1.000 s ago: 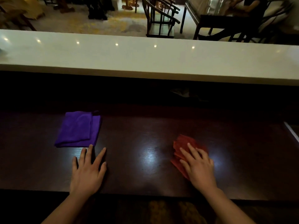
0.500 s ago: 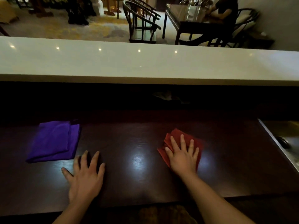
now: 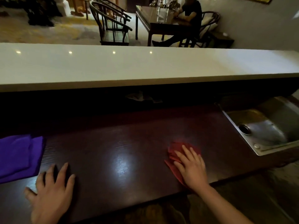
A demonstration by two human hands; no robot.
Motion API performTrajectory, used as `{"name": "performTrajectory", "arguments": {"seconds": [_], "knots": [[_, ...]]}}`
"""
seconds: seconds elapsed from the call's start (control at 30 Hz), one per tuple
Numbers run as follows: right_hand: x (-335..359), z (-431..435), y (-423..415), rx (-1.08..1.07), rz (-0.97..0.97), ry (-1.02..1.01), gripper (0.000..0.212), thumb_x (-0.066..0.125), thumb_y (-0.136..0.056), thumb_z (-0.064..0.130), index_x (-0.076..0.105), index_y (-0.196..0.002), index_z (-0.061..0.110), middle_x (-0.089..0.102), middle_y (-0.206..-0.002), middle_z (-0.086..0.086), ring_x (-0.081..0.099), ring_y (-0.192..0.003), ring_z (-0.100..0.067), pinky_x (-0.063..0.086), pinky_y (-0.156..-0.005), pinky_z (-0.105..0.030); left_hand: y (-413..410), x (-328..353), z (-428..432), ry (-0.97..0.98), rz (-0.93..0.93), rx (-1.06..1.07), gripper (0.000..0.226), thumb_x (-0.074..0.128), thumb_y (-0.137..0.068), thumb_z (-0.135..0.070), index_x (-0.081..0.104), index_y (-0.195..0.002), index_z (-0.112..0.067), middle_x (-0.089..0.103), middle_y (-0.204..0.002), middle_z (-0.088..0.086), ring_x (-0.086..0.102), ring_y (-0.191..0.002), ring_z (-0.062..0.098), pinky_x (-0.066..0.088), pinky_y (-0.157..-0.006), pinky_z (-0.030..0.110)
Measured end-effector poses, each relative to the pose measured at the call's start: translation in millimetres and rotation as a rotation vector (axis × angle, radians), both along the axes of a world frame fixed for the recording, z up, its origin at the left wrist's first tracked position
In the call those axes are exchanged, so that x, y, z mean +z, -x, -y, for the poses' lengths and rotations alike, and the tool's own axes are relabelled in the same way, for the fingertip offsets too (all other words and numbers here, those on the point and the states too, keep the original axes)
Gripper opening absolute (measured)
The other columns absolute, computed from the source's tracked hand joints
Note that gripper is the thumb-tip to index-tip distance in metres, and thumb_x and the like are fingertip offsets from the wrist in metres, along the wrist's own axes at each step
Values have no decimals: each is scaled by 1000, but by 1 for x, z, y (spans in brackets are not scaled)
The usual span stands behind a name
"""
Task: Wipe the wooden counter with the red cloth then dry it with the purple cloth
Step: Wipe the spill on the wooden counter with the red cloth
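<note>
Dark wooden counter (image 3: 129,143) runs across. Purple cloth (image 3: 17,157) lies folded at the left. Left hand (image 3: 50,196) rests flat beside it, fingers spread. Right hand (image 3: 192,168) presses flat on the red cloth (image 3: 174,151). Metal sink (image 3: 265,126) sits at the right.

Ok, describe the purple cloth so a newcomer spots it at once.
Start at the dark wooden counter below the long white ledge. Go to its far left end, opposite the steel sink. The purple cloth lies folded there, untouched, unlike the red cloth under the right hand.
</note>
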State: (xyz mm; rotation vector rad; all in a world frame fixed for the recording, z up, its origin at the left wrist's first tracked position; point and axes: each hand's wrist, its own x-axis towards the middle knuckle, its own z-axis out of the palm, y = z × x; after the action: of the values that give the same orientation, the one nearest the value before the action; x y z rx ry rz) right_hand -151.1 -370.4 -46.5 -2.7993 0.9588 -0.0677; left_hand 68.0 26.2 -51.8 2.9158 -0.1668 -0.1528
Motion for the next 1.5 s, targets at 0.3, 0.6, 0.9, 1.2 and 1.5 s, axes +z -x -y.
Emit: {"name": "performTrajectory", "arguments": {"seconds": [0.3,0.6,0.9,1.2,1.5], "knots": [[1,-24,-44,-61,-97,-25,65,13,-86,76,10,-146,53,0,-162,9,-7,-147,-33,-3,-117,-52,4,4,7,-31,4,-34,55,42,-95,-52,35,-147,-34,29,-156,7,15,-144,31,4,-109,71],[-9,-88,-101,511,-49,89,64,22,-84,79,15,-144,56,15,-161,9,7,-148,-27,0,-118,-46,5,4,2,-88,14,-54,58,31,-96,-56,26,-150,-36,24,-159,5,12,-146,29,5,-112,68],[2,-138,-178,341,-97,-47,62,22,-87,72,12,-146,52,4,-162,9,-8,-147,-36,-6,-115,-56,4,1,1,-54,22,-54,55,29,-96,-53,29,-148,-36,27,-158,4,14,-146,28,8,-112,69],[-9,-169,-152,758,-43,76,63,30,-86,70,16,-145,53,11,-161,10,4,-148,-25,5,-118,-50,4,2,-8,63,55,-53,62,12,-91,-52,43,-142,-37,34,-156,0,20,-145,24,6,-113,66],[1,-179,-272,318,-132,-131,63,28,-87,68,11,-146,52,-2,-162,9,-15,-145,-37,-11,-113,-60,2,-3,-5,21,67,-64,54,27,-90,-51,53,-135,-33,46,-149,4,34,-139,31,17,-107,71]]}}
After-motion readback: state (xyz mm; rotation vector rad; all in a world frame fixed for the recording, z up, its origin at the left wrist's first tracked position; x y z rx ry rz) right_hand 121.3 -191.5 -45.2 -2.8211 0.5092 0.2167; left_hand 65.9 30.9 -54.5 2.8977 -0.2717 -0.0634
